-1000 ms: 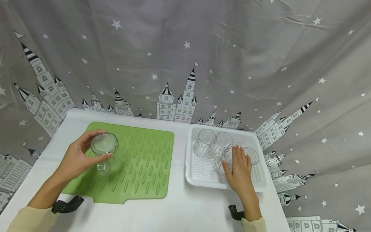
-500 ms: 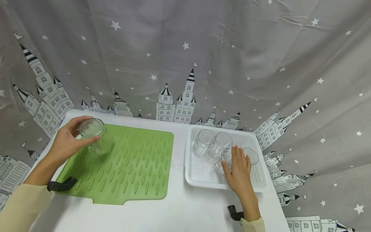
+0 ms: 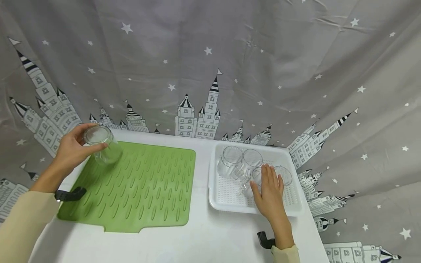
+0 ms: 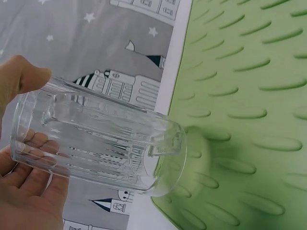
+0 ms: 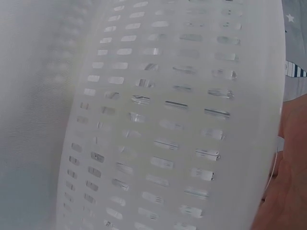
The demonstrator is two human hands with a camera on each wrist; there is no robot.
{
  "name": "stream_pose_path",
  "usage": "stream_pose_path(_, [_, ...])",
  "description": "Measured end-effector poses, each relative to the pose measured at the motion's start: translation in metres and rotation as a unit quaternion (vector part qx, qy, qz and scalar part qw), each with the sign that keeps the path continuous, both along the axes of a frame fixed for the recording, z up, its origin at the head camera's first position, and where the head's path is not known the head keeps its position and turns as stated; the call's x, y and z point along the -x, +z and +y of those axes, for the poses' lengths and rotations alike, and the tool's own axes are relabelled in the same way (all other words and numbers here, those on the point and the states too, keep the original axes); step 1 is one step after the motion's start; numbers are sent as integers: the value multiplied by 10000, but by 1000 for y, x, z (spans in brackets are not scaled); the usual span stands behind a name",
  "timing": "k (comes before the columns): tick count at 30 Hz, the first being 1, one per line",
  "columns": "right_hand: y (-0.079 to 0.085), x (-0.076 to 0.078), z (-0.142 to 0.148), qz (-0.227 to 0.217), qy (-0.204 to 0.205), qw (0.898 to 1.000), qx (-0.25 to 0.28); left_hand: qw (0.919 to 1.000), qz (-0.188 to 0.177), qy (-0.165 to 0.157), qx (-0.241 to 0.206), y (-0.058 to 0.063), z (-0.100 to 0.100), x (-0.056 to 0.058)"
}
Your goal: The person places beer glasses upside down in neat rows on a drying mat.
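Observation:
My left hand [image 3: 74, 148] pinches a clear glass mug [image 3: 108, 151] near its thick base, which faces up. In the left wrist view the mug [image 4: 105, 139] is tilted, thumb on one side and fingers on the other, with its rim close over the green mat [image 4: 268, 120]. This is the mat's far left corner. My right hand [image 3: 271, 197] reaches over the front of a white perforated basket [image 3: 215, 197], fingers straight over a glass mug [image 3: 256, 175]. In the right wrist view, the basket wall [image 5: 144, 120] hides most of that hand.
Several clear mugs [image 3: 230, 164] stand rim up, close together in the basket. The ridged green mat [image 3: 144, 182] lies on a white table [image 3: 197, 241], left of the basket. A grey castle-print curtain [image 3: 164, 36] hangs behind the table.
My left hand has carried the mug up and left, from over the mat's left middle to its far left corner. The right hand has stayed over the basket.

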State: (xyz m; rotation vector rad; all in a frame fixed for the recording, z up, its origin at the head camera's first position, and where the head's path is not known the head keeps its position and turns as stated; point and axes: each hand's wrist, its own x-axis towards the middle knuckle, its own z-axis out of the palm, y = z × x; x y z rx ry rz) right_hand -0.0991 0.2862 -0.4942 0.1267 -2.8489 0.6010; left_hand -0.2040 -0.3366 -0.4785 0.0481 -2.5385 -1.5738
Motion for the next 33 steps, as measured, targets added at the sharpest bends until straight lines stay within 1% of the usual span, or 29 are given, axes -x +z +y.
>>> stream_pose_path(3, [0, 1, 2, -64, -27, 10000, -26, 10000, -36, 2, 13, -4, -1, 7])
stream_pose_path(6, [-1, 1, 1, -120, -39, 9999, -52, 10000, -42, 3, 23, -8, -2, 9])
stream_pose_path(7, [-1, 1, 1, -117, -47, 9999, -61, 10000, -54, -8, -16, -10, -2, 11])
stream_pose_path(11, [-1, 1, 0, -45, -59, 9999, -71, 9998, -180, -17, 89, -18, -1, 14])
stream_pose_path(14, [-1, 1, 0, -2, -54, 10000, -66, 9996, -209, 40, 158, -22, 0, 18])
stream_pose_path(18, [-1, 1, 1, 15, -67, 9999, -85, 9998, -129, 25, 123, -24, 2, 24])
stream_pose_path(21, [-1, 1, 1, 53, -62, 9999, -99, 9998, -138, 2, 123, -24, 2, 26])
stream_pose_path(27, [0, 1, 1, -19, -57, 9999, -132, 9988, -382, -68, 282, -24, 0, 27])
stream_pose_path(33, [1, 1, 1, -118, -40, 9998, -122, 9982, -450, -237, 328, -25, -3, 26])
